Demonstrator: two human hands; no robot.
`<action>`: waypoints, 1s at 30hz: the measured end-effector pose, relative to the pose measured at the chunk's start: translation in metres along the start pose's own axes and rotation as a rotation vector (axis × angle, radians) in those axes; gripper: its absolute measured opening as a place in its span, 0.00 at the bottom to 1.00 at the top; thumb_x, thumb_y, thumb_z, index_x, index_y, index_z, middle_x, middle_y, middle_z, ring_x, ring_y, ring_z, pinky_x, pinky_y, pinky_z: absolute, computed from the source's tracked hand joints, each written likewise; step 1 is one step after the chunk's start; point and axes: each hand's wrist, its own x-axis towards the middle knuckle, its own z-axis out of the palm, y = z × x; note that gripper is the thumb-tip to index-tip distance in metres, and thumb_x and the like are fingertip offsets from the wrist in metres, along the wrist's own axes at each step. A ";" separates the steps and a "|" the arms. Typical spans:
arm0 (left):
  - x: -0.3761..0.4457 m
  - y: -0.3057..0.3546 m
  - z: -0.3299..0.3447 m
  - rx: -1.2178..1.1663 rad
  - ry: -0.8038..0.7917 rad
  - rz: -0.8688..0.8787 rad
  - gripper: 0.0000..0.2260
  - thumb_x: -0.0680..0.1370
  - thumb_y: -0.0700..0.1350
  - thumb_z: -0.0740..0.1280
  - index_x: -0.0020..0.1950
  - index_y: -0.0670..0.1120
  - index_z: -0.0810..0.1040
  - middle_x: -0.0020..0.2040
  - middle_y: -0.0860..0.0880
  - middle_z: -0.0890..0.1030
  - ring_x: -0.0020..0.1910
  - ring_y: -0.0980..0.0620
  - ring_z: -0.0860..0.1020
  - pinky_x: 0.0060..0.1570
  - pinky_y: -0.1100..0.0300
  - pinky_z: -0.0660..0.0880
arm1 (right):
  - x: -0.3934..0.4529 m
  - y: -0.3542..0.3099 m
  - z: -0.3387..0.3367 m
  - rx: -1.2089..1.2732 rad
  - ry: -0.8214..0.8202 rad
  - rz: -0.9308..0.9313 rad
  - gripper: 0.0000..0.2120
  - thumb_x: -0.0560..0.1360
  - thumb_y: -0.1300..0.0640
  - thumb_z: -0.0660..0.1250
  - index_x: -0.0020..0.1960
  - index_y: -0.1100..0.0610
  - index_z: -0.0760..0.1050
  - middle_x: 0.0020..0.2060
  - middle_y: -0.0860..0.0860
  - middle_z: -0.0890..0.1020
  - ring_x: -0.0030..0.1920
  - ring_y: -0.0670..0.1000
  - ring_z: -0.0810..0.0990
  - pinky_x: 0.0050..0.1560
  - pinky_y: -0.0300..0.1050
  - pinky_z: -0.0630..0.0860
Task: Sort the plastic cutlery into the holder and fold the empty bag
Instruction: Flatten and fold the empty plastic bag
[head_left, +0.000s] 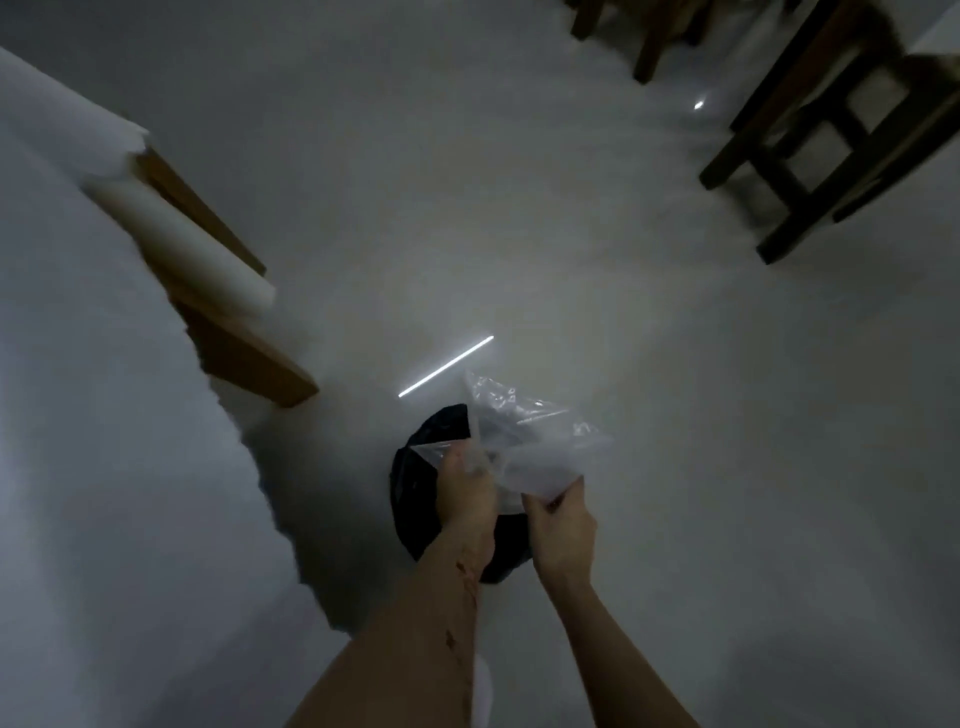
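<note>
2 hands (465, 499) (563, 530) gripping bag (540, 441) edges

A pale glossy floor (519, 234) is seen, with a white-draped table (78, 364) at left, dark wooden furniture (831, 130) at upper right, and a black bin (415, 467) below centre

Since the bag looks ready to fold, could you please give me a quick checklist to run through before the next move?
1. Left hand grips the clear plastic bag: ok.
2. Right hand pinches the bag's lower corner: ok.
3. Bag empty of cutlery: cannot tell, the image is blurred.
4. Cutlery holder in view: not ok.
5. Black bin directly under the bag, so a drop risks loss: not ok.
</note>
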 end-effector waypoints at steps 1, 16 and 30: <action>0.027 -0.022 0.001 -0.020 -0.027 -0.053 0.14 0.78 0.54 0.58 0.56 0.48 0.78 0.52 0.44 0.81 0.50 0.43 0.79 0.55 0.48 0.78 | 0.011 0.019 0.014 0.019 0.003 0.027 0.20 0.77 0.55 0.67 0.67 0.55 0.67 0.47 0.50 0.80 0.49 0.55 0.81 0.44 0.42 0.73; 0.106 -0.101 -0.015 0.387 0.155 0.050 0.21 0.84 0.52 0.48 0.76 0.50 0.62 0.73 0.46 0.67 0.70 0.43 0.67 0.70 0.51 0.63 | 0.057 0.121 0.095 -0.200 0.149 0.107 0.18 0.80 0.62 0.58 0.69 0.61 0.67 0.60 0.59 0.75 0.59 0.60 0.77 0.56 0.53 0.76; 0.083 -0.064 -0.015 1.043 -0.073 0.125 0.25 0.84 0.49 0.47 0.78 0.43 0.44 0.79 0.43 0.43 0.78 0.43 0.44 0.76 0.47 0.48 | 0.038 0.115 0.073 -0.716 0.007 -0.280 0.45 0.75 0.49 0.66 0.77 0.62 0.39 0.79 0.59 0.52 0.79 0.58 0.51 0.76 0.55 0.45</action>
